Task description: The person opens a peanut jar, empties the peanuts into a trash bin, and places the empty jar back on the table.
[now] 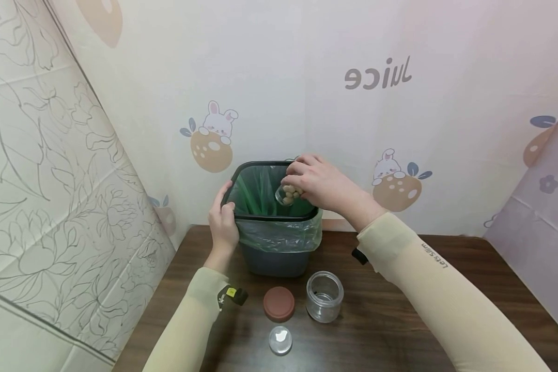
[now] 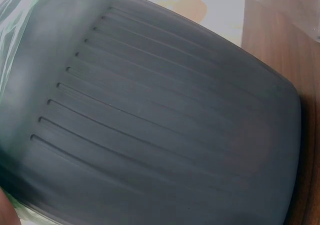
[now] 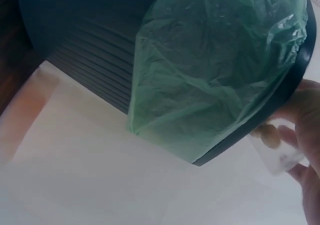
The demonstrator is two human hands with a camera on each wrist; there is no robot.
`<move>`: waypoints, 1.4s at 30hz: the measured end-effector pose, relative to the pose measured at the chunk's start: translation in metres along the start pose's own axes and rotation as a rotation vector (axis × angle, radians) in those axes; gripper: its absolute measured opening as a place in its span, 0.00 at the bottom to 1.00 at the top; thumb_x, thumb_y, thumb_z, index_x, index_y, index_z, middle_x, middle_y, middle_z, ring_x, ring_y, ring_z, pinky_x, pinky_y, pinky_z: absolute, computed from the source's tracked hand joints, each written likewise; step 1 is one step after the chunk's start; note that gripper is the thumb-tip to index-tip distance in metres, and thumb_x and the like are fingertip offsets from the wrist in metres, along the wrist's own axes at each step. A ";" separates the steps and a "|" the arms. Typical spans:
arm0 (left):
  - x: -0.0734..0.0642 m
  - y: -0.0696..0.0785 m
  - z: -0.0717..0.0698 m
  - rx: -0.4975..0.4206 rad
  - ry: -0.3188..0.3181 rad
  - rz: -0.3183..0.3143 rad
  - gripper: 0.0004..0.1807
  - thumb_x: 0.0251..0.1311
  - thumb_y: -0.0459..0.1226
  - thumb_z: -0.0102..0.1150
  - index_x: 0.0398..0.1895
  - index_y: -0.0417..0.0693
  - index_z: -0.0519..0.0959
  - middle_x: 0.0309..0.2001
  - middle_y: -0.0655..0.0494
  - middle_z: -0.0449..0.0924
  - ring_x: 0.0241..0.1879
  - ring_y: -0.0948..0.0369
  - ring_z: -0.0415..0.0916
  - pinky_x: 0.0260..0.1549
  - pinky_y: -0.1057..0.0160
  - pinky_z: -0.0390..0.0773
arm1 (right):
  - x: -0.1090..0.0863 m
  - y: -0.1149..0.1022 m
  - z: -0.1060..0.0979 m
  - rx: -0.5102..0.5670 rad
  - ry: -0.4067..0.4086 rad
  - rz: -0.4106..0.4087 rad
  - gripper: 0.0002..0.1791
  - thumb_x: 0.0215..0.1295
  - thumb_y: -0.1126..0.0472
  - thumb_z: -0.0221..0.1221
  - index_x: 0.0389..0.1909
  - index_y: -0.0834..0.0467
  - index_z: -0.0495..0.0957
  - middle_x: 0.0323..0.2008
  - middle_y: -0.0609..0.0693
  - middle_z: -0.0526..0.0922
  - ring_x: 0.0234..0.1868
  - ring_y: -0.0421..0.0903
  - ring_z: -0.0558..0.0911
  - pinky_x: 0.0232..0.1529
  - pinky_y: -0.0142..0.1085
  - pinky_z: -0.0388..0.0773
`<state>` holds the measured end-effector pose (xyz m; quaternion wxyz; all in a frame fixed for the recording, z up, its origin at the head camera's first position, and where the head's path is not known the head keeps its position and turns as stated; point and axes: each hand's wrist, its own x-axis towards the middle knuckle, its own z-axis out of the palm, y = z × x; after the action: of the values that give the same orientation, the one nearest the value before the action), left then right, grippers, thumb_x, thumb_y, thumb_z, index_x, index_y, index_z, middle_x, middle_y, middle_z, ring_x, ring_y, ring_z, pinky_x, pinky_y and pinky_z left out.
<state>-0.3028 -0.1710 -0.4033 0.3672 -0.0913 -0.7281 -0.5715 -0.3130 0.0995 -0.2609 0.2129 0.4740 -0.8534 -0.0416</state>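
Observation:
A dark grey trash bin (image 1: pixel 274 262) stands on the table, lined with a green plastic bag (image 1: pixel 283 235) folded over its black rim. My left hand (image 1: pixel 224 222) grips the rim at the left side; the left wrist view is filled by the bin's ribbed wall (image 2: pixel 150 110). Over the right part of the bin's mouth, my right hand (image 1: pixel 323 183) holds a small clear jar (image 1: pixel 282 196) tilted, its opening toward the inside. Round beige pieces (image 1: pixel 292 192), nut-like, are in the jar. In the right wrist view the fingers (image 3: pixel 310 120) and jar (image 3: pixel 272 155) show beyond the rim.
In front of the bin on the dark wooden table (image 1: pixel 376 330) are an open clear jar (image 1: pixel 324 307), a reddish-brown round lid (image 1: pixel 279 304) and a small clear disc (image 1: pixel 280 340). A printed curtain (image 1: pixel 283 77) hangs close behind the bin.

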 end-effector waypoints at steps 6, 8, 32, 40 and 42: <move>0.000 0.000 0.000 0.002 0.003 -0.006 0.33 0.70 0.38 0.39 0.75 0.48 0.79 0.73 0.58 0.79 0.72 0.57 0.74 0.69 0.46 0.71 | 0.000 -0.002 -0.001 -0.036 -0.025 0.057 0.27 0.60 0.64 0.81 0.61 0.51 0.88 0.59 0.54 0.85 0.66 0.60 0.76 0.69 0.58 0.74; -0.001 0.000 0.000 0.003 0.004 -0.008 0.33 0.70 0.38 0.39 0.75 0.48 0.79 0.73 0.59 0.79 0.65 0.57 0.78 0.65 0.47 0.72 | 0.000 -0.002 -0.002 -0.054 -0.024 0.060 0.27 0.61 0.64 0.80 0.62 0.51 0.88 0.60 0.54 0.84 0.65 0.60 0.75 0.69 0.58 0.74; -0.001 -0.002 0.001 0.002 0.012 0.002 0.33 0.70 0.37 0.38 0.75 0.47 0.79 0.73 0.58 0.79 0.70 0.58 0.75 0.69 0.46 0.71 | -0.003 0.001 0.004 -0.082 0.016 0.000 0.26 0.60 0.66 0.80 0.60 0.51 0.90 0.59 0.53 0.86 0.64 0.59 0.76 0.68 0.55 0.76; -0.001 -0.001 0.001 -0.003 0.011 0.010 0.33 0.70 0.38 0.39 0.75 0.48 0.79 0.73 0.57 0.80 0.71 0.58 0.74 0.67 0.47 0.70 | -0.005 0.002 0.005 -0.082 0.032 0.015 0.25 0.60 0.66 0.80 0.60 0.50 0.90 0.59 0.53 0.86 0.65 0.59 0.76 0.68 0.56 0.75; -0.001 -0.001 0.001 -0.003 0.008 0.011 0.33 0.70 0.38 0.38 0.75 0.48 0.79 0.73 0.57 0.79 0.74 0.59 0.73 0.70 0.46 0.70 | -0.006 0.002 0.005 -0.090 0.028 0.014 0.26 0.60 0.65 0.80 0.60 0.50 0.90 0.59 0.52 0.86 0.65 0.59 0.76 0.68 0.56 0.75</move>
<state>-0.3030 -0.1700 -0.4048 0.3731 -0.0938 -0.7254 -0.5708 -0.3142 0.1049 -0.2672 0.2461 0.4585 -0.8509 -0.0720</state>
